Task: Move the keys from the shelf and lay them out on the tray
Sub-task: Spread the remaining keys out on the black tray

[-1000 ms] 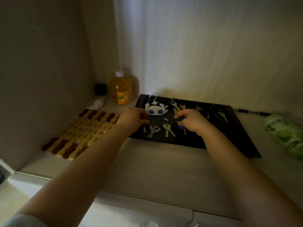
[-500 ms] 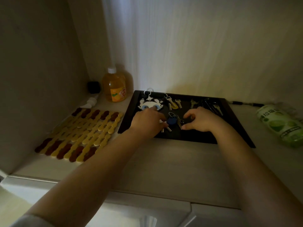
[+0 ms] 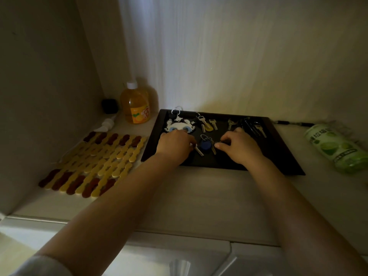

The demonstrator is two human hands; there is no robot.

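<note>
A black tray [image 3: 282, 158] lies on the pale shelf and holds several key sets. Both hands rest on its front half. My left hand [image 3: 175, 145] pinches a silver key [image 3: 198, 150] at its fingertips. My right hand [image 3: 240, 147] pinches another small key [image 3: 214, 149]. Between the hands lies a blue round key fob [image 3: 205, 145] with a wire ring. A white pixel-face keychain [image 3: 180, 125] sits at the tray's back left. Keys with a yellow tag [image 3: 208, 124] lie in the back middle, and a dark bunch of keys [image 3: 249, 124] at the back right.
An orange liquid bottle [image 3: 136, 106] and a small black cube [image 3: 109, 105] stand in the back left corner. A yellow and brown slatted mat [image 3: 95, 164] lies left of the tray. A green roll [image 3: 336, 146] lies at the right. Walls close the shelf at left and behind.
My left hand has moved right from the tray's left part to the silver key. My right hand drew off the blue fob, which now lies uncovered between the hands.
</note>
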